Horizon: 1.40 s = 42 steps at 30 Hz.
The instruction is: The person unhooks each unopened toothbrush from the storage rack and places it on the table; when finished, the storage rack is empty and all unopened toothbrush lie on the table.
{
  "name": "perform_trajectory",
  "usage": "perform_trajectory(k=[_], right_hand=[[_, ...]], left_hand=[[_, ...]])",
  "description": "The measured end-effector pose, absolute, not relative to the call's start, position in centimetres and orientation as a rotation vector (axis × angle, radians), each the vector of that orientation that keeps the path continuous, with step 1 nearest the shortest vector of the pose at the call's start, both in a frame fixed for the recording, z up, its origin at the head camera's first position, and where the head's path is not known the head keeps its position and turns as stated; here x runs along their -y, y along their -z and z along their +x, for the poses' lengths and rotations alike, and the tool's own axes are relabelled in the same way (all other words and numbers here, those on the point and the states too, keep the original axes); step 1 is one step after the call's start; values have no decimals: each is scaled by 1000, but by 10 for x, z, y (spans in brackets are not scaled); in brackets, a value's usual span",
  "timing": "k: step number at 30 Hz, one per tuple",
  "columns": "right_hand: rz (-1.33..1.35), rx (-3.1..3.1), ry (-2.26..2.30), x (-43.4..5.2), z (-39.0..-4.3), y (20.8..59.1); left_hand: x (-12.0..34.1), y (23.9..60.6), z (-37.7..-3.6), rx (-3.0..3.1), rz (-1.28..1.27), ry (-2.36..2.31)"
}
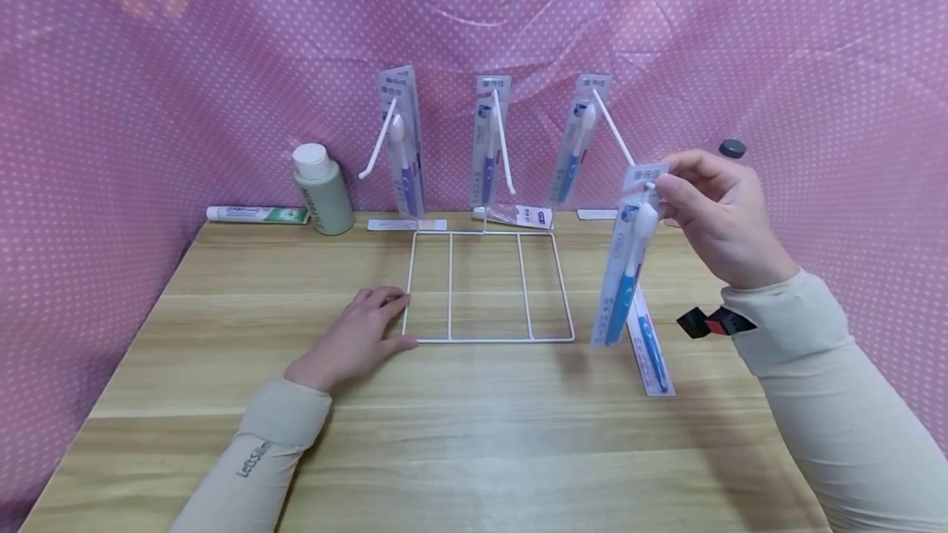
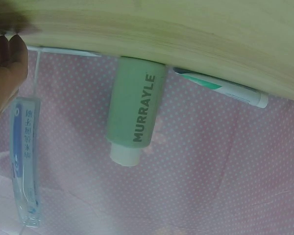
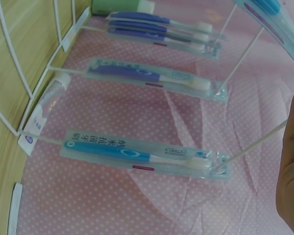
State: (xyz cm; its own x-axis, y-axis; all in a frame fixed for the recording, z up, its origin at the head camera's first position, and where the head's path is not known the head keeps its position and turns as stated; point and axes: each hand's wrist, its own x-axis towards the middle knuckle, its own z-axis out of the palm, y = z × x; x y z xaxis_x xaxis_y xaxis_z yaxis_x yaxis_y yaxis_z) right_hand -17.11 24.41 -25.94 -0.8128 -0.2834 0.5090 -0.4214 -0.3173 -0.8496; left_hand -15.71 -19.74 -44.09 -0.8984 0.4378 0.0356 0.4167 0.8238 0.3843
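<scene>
My left hand [image 1: 355,337] lies flat pinning the wire rack [image 1: 489,286] mid-table, right hand [image 1: 714,216] pinching a packaged toothbrush [image 1: 625,274] at its hook's [image 1: 613,132] tip.

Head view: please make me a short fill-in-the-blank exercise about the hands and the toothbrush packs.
1. The right hand pinches a packaged toothbrush by its ____ end.
2. The left hand rests on the table, touching the white wire ____.
3. The number of hooks with packs hanging at the back is ____.
4. The cap of the green bottle is ____.

Missing words: top; rack; three; white
</scene>
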Motion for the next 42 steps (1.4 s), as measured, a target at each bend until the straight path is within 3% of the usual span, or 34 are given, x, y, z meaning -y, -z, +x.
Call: perform_trajectory(k=[11, 20, 30, 42], right_hand=[[949, 1602, -2434, -269, -165, 262], [607, 1757, -2472, -321, -182, 287], [-35, 2375, -2190, -366, -227, 349], [-222, 2905, -1907, -374, -256, 405]], left_hand=[[197, 439, -157, -2948, 698, -610], [197, 436, -158, -2951, 703, -613], [197, 438, -159, -2929, 705, -613], [198, 435, -158, -2927, 685, -618]])
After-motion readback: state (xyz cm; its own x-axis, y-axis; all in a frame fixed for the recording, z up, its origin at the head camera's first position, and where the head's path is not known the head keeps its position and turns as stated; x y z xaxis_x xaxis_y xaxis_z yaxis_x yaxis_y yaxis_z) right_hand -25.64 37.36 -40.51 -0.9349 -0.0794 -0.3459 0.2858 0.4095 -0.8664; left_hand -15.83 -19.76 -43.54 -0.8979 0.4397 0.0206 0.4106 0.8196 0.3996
